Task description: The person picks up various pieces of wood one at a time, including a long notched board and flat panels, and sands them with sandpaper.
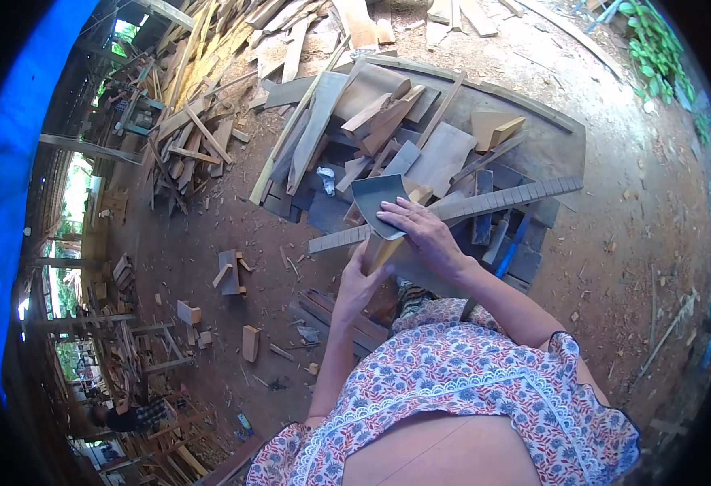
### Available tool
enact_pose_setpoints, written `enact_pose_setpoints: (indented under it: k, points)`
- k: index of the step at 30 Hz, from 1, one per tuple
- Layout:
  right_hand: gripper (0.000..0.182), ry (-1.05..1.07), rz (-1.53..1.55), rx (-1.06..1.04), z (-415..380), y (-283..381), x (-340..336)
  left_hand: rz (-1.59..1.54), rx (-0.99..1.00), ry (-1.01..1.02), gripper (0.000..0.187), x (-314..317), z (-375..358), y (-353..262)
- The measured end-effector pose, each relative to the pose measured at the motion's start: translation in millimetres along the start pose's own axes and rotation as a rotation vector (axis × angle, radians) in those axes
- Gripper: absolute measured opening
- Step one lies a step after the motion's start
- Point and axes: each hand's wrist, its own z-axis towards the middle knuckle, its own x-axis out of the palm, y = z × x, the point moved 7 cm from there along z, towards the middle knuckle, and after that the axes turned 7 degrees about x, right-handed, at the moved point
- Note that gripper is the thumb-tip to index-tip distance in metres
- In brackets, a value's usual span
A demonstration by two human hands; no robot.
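Note:
A pale wooden piece [381, 253] is held upright in front of the body, with the fingers of my left hand [359, 283] wrapped round its lower part. On its top end lies a dark, slightly curved sheet [376, 198]. My right hand [422, 231] presses on the sheet's right part, its fingers laid close together over it. Behind both hands runs a long strip with evenly spaced cross marks [509, 197]. The underside of the sheet is hidden.
Wood offcuts [449, 154] cover a low work surface [546, 146] ahead. A blue-handled tool [511, 255] lies to the right. Scrap wood piles [193, 146] stand at the left, loose blocks [250, 343] lie on the ground, and another person [133, 416] is far off at lower left.

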Motion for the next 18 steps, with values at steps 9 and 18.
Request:
enact_pose_setpoints:
  k: [9,18]
  points:
    - [0.041,-0.017,0.008,0.190,6.6,-115.3,8.2,-0.046,-0.018,-0.236,0.033,-11.7,-5.7,28.5]
    - [0.042,-0.052,0.095,0.144,-19.2,-28.6,7.3,-0.346,-0.254,-0.398,0.041,3.9,-13.8,57.7]
